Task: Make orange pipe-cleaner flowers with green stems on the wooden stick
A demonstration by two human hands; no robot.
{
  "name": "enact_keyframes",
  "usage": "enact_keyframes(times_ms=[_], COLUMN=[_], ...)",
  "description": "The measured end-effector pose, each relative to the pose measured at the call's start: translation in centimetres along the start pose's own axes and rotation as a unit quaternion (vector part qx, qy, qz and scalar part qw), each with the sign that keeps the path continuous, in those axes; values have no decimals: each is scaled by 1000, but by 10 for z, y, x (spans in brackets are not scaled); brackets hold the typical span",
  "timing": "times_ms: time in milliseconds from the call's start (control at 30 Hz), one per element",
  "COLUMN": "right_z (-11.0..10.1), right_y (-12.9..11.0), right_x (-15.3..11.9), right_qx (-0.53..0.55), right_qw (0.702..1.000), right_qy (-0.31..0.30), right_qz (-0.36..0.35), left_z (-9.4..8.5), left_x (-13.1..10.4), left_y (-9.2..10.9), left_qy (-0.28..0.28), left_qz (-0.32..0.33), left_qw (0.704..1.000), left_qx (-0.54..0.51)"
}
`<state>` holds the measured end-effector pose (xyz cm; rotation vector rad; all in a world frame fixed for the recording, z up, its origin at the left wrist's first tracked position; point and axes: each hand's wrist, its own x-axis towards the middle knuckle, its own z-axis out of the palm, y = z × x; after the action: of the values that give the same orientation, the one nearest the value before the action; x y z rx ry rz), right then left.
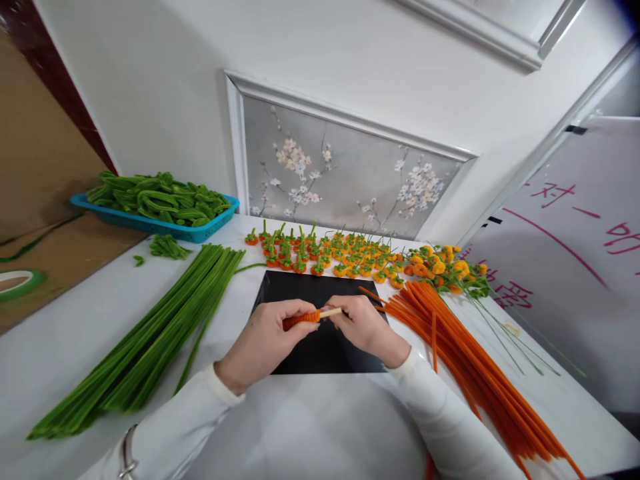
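Above the black mat (pixel 325 353), my left hand (pixel 270 337) is closed round an orange pipe cleaner (pixel 305 320) wound in tight coils on a pale wooden stick (pixel 331 312). The stick's bare end points right. There the fingers of my right hand (pixel 361 323) are pinched together at the stick; its fingertips are partly hidden. To the right lies a bundle of long orange pipe cleaners (pixel 480 360), some ends reaching over the mat's corner. A bundle of long green pipe cleaners (pixel 160 333) lies to the left.
Behind the mat stand rows of small orange and yellow pumpkins (pixel 345 253) with green tops. Yellow-orange flowers (pixel 440 263) with thin stems lie at the back right. A blue tray (pixel 200 232) of bent green pieces sits back left, near short green pieces (pixel 169 247) and green tape (pixel 20 283).
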<state>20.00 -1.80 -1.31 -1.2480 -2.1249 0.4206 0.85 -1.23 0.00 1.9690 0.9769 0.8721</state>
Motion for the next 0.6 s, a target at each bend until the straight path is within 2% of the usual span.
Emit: enact_keyframes(times_ms=[167, 333, 467, 600], right_z=[-3, -8, -10, -10], right_y=[-9, -18, -25, -30], right_x=[-4, -7, -10, -13], right_qx=[22, 4, -61, -166], right_qw=[999, 999, 996, 983], right_qy=[-17, -17, -20, -7], right_qz=[-30, -49, -66, -75], left_z=[-4, -8, -9, -9], left_x=[5, 8, 7, 4], left_y=[0, -4, -10, -13], left_qy=[59, 85, 86, 82], left_qz=[-33, -40, -23, 8], left_qw=[994, 993, 996, 988], left_qx=[-90, -72, -13, 133])
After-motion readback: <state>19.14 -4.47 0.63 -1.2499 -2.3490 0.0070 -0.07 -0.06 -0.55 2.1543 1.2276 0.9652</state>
